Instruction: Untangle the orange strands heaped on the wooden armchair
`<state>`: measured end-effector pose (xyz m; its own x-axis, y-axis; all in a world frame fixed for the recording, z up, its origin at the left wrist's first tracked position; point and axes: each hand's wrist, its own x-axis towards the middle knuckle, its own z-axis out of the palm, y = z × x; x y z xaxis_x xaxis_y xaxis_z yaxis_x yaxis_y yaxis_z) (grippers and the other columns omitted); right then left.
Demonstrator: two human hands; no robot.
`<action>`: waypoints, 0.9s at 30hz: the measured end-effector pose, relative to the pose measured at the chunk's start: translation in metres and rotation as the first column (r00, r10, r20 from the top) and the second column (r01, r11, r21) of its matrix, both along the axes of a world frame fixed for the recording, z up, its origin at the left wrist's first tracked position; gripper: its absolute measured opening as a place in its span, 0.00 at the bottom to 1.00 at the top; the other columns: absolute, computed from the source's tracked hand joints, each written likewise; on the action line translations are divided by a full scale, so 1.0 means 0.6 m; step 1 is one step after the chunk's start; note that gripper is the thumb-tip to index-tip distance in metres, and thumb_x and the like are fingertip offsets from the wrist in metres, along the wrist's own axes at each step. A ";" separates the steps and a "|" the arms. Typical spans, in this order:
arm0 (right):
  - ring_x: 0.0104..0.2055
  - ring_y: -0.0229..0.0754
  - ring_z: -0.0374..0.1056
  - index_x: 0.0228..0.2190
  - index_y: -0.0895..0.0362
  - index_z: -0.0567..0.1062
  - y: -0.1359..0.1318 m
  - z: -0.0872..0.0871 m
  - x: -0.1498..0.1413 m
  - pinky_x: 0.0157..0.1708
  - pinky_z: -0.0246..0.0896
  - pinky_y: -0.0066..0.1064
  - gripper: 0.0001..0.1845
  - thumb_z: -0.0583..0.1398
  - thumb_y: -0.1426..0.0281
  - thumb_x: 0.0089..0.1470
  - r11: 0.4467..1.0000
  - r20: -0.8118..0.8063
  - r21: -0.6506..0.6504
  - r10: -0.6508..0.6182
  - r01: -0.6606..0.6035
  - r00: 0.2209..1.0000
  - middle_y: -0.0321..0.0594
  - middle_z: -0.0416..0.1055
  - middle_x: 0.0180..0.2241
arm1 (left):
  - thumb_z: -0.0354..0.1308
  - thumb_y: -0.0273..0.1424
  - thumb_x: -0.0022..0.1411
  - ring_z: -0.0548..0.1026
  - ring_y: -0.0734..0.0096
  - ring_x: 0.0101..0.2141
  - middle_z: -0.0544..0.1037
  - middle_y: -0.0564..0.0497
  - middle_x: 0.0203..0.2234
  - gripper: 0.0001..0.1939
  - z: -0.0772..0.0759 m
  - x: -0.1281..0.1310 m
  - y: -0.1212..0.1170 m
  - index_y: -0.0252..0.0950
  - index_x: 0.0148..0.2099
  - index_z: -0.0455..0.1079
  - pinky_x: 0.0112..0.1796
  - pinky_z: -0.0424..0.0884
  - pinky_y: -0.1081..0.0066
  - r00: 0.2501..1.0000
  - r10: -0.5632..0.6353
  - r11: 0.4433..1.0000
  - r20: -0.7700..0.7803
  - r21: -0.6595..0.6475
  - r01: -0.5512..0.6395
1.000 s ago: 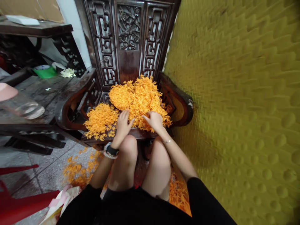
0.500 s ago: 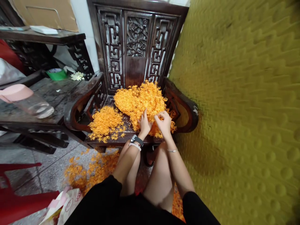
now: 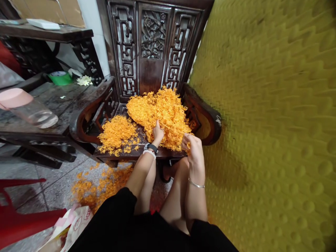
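along the right, a broad yellow-green surface [image 3: 262,105], matt-looking, ridged higher up and dimpled lower down. beside it, a dark wooden chair [image 3: 151,75], glossy, with curving arms and a fretwork back. underneath, speckled floor [image 3: 57,182] strewn with orange scatter [image 3: 110,185].

on the seat, the large orange heap [image 3: 168,108], a springy-looking tangle of small, spidery pieces with curled tips; to its left, the smaller orange heap [image 3: 118,133], looser at the front edge. better to work from the near side of the large heap, without pressing into it or dragging the smaller one along.

at the large heap's front, the left hand [image 3: 158,133], index finger extended towards the pieces; thumb hidden, so impossible to tell whether pinching or merely touching. lower and to the right, near the seat's front edge, the right hand [image 3: 193,147], fingers curled inward, pinching orange bits [image 3: 188,145] near the tips.

between the two, what looks like a thin strand [image 3: 170,127], pale and nearly straight. best drawn out gently, with light, even tension: too hard a tug could snag the frilly tips or tighten a knot. wise to steady with the left and pull smoothly with the right.
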<state>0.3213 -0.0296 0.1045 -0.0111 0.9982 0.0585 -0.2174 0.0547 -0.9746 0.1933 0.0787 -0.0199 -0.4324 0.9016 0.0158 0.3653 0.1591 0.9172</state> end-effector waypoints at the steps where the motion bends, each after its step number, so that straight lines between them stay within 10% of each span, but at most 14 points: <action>1: 0.16 0.27 0.44 0.14 0.57 0.57 -0.010 0.004 0.000 0.16 0.35 0.24 0.18 0.60 0.68 0.45 1.000 -0.010 0.000 -0.023 0.023 1.000 0.28 0.49 0.16 | 0.52 0.21 0.58 0.76 0.59 0.42 0.79 0.43 0.38 0.32 0.000 0.003 0.000 0.37 0.65 0.55 0.45 0.68 0.65 1.000 0.003 1.000 -0.008 0.004 -0.003; 7: 0.16 0.28 0.45 0.13 0.57 0.58 -0.046 0.021 0.007 0.16 0.38 0.25 0.18 0.58 0.69 0.48 0.991 -0.024 0.052 -0.126 0.127 0.992 0.29 0.49 0.15 | 0.52 0.16 0.53 0.76 0.62 0.41 0.79 0.49 0.32 0.34 0.012 0.024 -0.010 0.38 0.62 0.60 0.57 0.58 0.55 1.000 -0.002 0.985 0.011 0.171 0.000; 14: 0.16 0.30 0.44 0.13 0.56 0.54 -0.084 0.074 0.021 0.18 0.42 0.27 0.21 0.58 0.69 0.48 0.951 -0.127 0.204 -0.211 0.233 0.969 0.28 0.46 0.15 | 0.55 0.20 0.58 0.71 0.64 0.53 0.69 0.42 0.55 0.37 0.031 0.025 -0.008 0.42 0.67 0.49 0.54 0.65 0.64 0.920 -0.022 0.837 0.392 0.510 -0.198; 20: 0.16 0.34 0.35 0.12 0.54 0.52 -0.111 0.154 0.057 0.17 0.33 0.33 0.22 0.58 0.65 0.46 0.773 -0.276 0.445 -0.362 0.453 0.890 0.29 0.37 0.15 | 0.50 0.30 0.65 0.72 0.68 0.52 0.74 0.39 0.49 0.20 0.018 -0.033 0.004 0.33 0.58 0.62 0.54 0.64 0.67 0.917 0.178 0.892 0.357 0.336 -0.304; 27: 0.15 0.33 0.46 0.12 0.55 0.50 -0.034 0.179 0.040 0.18 0.39 0.30 0.25 0.59 0.66 0.49 0.864 -0.092 0.494 -0.064 0.101 0.994 0.29 0.40 0.13 | 0.42 0.36 0.68 0.63 0.69 0.59 0.69 0.44 0.56 0.19 0.073 -0.026 -0.052 0.35 0.51 0.70 0.59 0.57 0.68 0.974 -0.036 0.893 0.224 0.445 -0.070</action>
<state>0.3452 -0.0501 0.2120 0.0930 0.8335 0.5446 -0.2569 0.5485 -0.7957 0.1777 0.0475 0.0239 -0.4875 0.8132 0.3178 0.1464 -0.2827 0.9480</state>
